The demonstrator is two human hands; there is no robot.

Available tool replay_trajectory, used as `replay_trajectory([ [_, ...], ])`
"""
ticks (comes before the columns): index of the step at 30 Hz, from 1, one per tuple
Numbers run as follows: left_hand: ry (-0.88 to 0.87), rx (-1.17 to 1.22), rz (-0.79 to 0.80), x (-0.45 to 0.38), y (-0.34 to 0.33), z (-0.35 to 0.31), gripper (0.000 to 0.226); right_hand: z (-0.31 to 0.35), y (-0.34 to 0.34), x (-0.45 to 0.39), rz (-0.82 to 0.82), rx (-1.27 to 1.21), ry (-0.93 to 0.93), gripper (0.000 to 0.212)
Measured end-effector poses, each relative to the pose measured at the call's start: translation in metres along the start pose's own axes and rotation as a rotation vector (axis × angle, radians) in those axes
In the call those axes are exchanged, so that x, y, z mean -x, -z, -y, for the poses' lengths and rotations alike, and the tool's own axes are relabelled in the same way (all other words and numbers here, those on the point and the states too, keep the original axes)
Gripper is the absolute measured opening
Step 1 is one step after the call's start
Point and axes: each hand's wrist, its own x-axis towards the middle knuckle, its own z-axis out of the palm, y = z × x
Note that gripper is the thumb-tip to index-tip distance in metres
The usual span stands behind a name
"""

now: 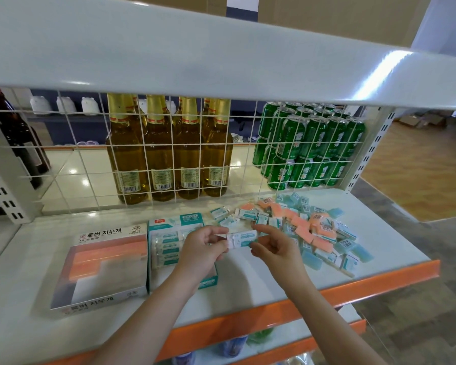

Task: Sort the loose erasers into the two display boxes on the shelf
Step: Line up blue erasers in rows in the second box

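Note:
A white-and-teal sleeved eraser (pixel 242 239) is held level above the shelf by both hands. My left hand (pixel 203 248) pinches its left end and my right hand (pixel 274 246) pinches its right end. Under my left hand stands the teal display box (pixel 166 227) with several white-and-teal erasers stacked inside. To its left lies the orange-and-white display box (pixel 100 267), partly filled with orange erasers. A loose pile of orange and white-and-teal erasers (pixel 313 227) is spread over the right part of the shelf.
A white wire grid (pixel 169 159) backs the shelf, with golden bottles (pixel 163 148) and green cans (pixel 308 146) behind it. An upper shelf (pixel 195 54) overhangs. The front edge is orange (pixel 353 291). A lower shelf holds goods below.

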Motion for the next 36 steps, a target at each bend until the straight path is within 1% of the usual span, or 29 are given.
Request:
replay_trajectory([
  [4, -0.018, -0.015, -0.04, -0.003, 0.002, 0.001, 0.018, 0.0, 0.001, 0.001, 0.055, 0.004, 0.003, 0.035],
  [7, -0.033, -0.047, -0.065, -0.005, 0.005, 0.005, 0.019, -0.001, 0.001, 0.001, 0.071, 0.049, 0.026, 0.038],
  [14, -0.041, -0.059, -0.052, -0.004, 0.007, 0.007, 0.022, -0.003, 0.002, -0.001, 0.11, 0.091, 0.062, 0.035],
  [20, -0.073, -0.107, -0.06, -0.003, 0.011, 0.005, 0.022, 0.0, 0.001, 0.0, 0.119, 0.125, 0.105, 0.037],
  [23, -0.101, -0.2, -0.068, -0.003, 0.018, 0.007, 0.023, 0.001, -0.001, -0.003, 0.113, 0.156, 0.112, 0.038],
  [25, -0.107, -0.255, -0.08, -0.004, 0.026, 0.009, 0.019, 0.001, -0.004, -0.005, 0.123, 0.181, 0.127, 0.036],
  [29, -0.126, -0.406, -0.125, -0.006, 0.048, 0.013, 0.016, 0.001, -0.013, -0.011, 0.168, 0.25, 0.15, 0.028],
  [33, -0.176, -0.648, -0.211, -0.001, 0.071, 0.017, 0.02, 0.007, -0.029, -0.017, 0.195, 0.287, 0.169, 0.025],
  [36, -0.202, -0.885, -0.207, 0.002, 0.082, 0.019, 0.028, 0.011, -0.042, -0.021, 0.215, 0.32, 0.2, 0.024],
])
